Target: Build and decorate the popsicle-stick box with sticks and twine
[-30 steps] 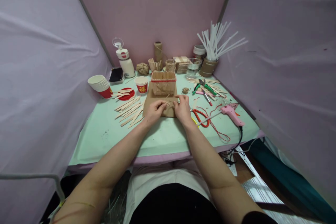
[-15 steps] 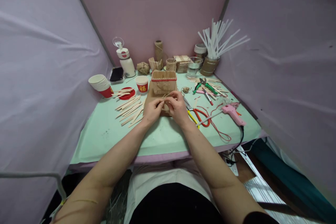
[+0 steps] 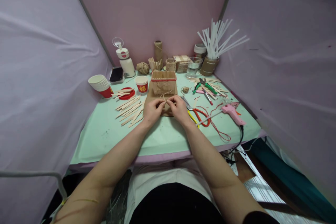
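Note:
My left hand [image 3: 153, 110] and my right hand [image 3: 177, 107] meet over the front of a brown board [image 3: 150, 97]. Thumb and finger of each are pinched on a thin piece of tan twine [image 3: 165, 96], whose loose ends curve up beyond the fingertips. How the twine runs between the fingers is too small to tell. Just behind the hands, on the board, stands a small box of craft sticks [image 3: 164, 85] with a red cord along its rim. To the right of my right hand lie scissors [image 3: 195, 110] with red and yellow handles.
Loose craft sticks [image 3: 129, 110] lie at left, near a paper cup [image 3: 142, 84] and a stack of cups [image 3: 101, 85]. Green-handled pliers [image 3: 206, 85], red cord [image 3: 219, 133] and a pink glue gun [image 3: 234, 113] lie at right. A water cup [image 3: 193, 68] and bottle [image 3: 127, 64] stand behind.
My right hand has drawn slightly down and toward me, its fingers now lower beside the left fingertips. More of the twine's loose ends shows above the hands. The box has stayed put.

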A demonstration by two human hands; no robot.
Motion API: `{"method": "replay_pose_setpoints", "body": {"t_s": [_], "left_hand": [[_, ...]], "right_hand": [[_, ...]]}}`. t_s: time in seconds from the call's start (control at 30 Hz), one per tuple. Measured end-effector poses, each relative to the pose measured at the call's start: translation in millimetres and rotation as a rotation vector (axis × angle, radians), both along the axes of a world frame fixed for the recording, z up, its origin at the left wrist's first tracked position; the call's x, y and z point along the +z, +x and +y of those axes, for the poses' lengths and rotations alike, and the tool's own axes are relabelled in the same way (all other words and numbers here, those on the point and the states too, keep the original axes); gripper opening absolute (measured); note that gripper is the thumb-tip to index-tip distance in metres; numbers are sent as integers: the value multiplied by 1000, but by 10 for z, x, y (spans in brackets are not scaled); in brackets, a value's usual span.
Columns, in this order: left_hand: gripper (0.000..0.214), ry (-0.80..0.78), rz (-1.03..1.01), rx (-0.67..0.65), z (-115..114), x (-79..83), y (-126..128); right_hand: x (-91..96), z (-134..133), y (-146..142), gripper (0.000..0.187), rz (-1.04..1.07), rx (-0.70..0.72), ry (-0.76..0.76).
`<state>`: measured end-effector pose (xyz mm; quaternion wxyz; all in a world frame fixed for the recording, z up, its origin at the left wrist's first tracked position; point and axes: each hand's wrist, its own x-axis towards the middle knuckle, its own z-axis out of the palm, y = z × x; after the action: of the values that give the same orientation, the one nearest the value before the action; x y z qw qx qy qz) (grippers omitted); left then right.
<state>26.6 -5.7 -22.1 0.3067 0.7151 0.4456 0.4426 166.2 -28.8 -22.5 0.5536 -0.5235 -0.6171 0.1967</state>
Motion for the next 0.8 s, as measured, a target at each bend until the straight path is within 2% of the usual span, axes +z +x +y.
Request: {"method": "replay_pose_setpoints", "body": {"t_s": [0.17,0.27,0.37,0.43,0.53,0.6,0.7,0.8], "left_hand": [[20,-64,-48,0,35,-16,-22],[22,-193,-155,-72,65,-30,-19],[25,-351,-285,-145,80,-45,-4],[25,-383,-325,-160,77,-48,5],[24,-311,-257,-132,57,-33,8],[23,-221,-174,-111,38,-14,9],[23,-109,-73,-100,8,18,13],[24,-70,-15,-97,-23,45,21]], "right_hand": [[24,-8,7,13,29,29,-1],[36,-4,10,12,111,66,-5],[26,10,7,16,283,138,-90],[11,16,0,22,410,186,-183],[-5,17,-12,29,547,215,-289],[-7,16,-14,29,571,200,-302],[-9,22,-6,27,502,132,-263],[-15,37,6,25,402,72,-224]]}}
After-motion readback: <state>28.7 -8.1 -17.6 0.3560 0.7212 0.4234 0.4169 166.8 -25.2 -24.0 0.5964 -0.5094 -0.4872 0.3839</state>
